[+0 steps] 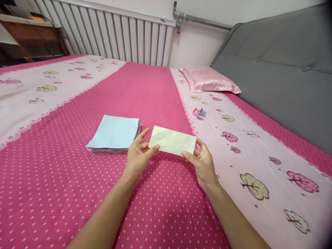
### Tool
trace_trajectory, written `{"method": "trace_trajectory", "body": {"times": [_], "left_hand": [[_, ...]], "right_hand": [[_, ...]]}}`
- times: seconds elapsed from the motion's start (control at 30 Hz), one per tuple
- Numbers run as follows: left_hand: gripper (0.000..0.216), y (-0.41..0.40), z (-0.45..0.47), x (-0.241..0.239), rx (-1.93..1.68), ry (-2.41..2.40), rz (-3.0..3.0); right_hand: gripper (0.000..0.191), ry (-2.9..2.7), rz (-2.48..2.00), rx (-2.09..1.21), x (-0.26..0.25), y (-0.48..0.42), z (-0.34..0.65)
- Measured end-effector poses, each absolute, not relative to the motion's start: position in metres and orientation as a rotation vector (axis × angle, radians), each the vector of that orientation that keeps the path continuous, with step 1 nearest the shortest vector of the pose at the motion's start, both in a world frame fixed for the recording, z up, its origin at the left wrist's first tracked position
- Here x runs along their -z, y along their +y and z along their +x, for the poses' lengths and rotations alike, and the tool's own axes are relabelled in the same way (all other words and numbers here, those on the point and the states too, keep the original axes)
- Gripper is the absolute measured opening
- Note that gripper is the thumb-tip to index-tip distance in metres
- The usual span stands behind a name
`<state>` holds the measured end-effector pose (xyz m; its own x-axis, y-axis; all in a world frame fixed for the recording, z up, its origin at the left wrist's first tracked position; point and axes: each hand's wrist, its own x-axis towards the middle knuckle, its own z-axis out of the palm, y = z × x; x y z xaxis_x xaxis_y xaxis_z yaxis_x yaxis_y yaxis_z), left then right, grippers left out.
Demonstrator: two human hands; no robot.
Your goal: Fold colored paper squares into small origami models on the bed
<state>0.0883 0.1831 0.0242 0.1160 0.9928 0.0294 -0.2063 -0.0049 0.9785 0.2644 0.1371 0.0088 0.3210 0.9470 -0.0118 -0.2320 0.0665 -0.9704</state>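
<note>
A pale green sheet of paper (173, 139), folded to an oblong with faint creases, is held just above the pink bedspread. My left hand (140, 150) pinches its left end, thumb on top and index finger stretched out beyond the edge. At the right end, my right hand (201, 157) grips the lower corner between thumb and fingers. Just left of my left hand lies a stack of square paper (114, 131) with a light blue sheet on top. Two small folded paper pieces (199, 112), one pink and one purple, rest farther off on the bedspread.
The bedspread (150, 90) has pink dotted bands and pale tree-print bands. A shiny pink pillow (210, 80) lies at the back right against a grey padded headboard (280, 62). Behind the bed stand a white radiator (116, 31) and a pipe (202, 19); a wooden desk (33, 34) is far left.
</note>
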Motion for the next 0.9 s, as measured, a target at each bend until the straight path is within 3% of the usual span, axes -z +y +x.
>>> {"method": "trace_trajectory", "body": {"times": [0.1,0.27,0.9], "left_hand": [[0.067,0.183,0.088,-0.025,-1.203,0.907,1.016],[0.034,0.177,0.095,-0.022,-1.055,0.759,0.955],[0.022,0.178,0.098,-0.019,-1.108,0.899,0.720]], "right_hand": [[0.063,-0.807,-1.195,-1.117,-0.008,0.137,0.264],[0.046,-0.763,-1.228,-1.210,-0.005,0.136,0.259],[0.030,-1.097,-1.282,-1.311,-0.003,0.130,0.250]]}}
